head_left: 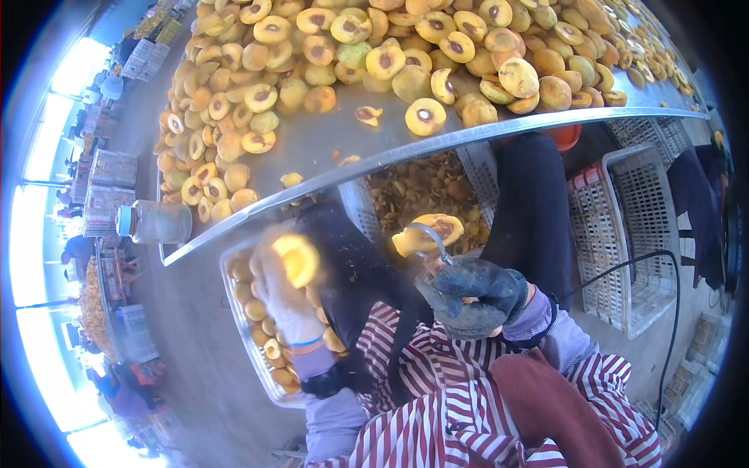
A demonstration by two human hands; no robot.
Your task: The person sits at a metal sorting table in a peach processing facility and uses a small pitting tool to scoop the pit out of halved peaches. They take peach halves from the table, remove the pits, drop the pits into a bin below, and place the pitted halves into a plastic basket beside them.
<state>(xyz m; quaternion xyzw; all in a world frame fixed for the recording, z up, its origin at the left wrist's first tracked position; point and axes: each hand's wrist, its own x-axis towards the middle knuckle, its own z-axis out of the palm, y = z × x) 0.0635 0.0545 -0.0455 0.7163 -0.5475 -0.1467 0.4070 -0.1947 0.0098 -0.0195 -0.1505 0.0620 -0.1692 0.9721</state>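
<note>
The left hand point(282, 292), at nine o'clock, apparently pinches a fruit half point(299, 261); the right hand point(474, 296), fingers curled round a hooked tool point(439, 242), has cut fruit point(449, 228) at its eleven. Shallow strokes should spare flesh.

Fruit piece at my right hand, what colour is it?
The fruit piece is yellow with a brownish middle; head view shows it.

hooked tool point(438, 241): glossy metal | table point(343, 129): smooth metal | crates point(654, 214): plastic
</note>
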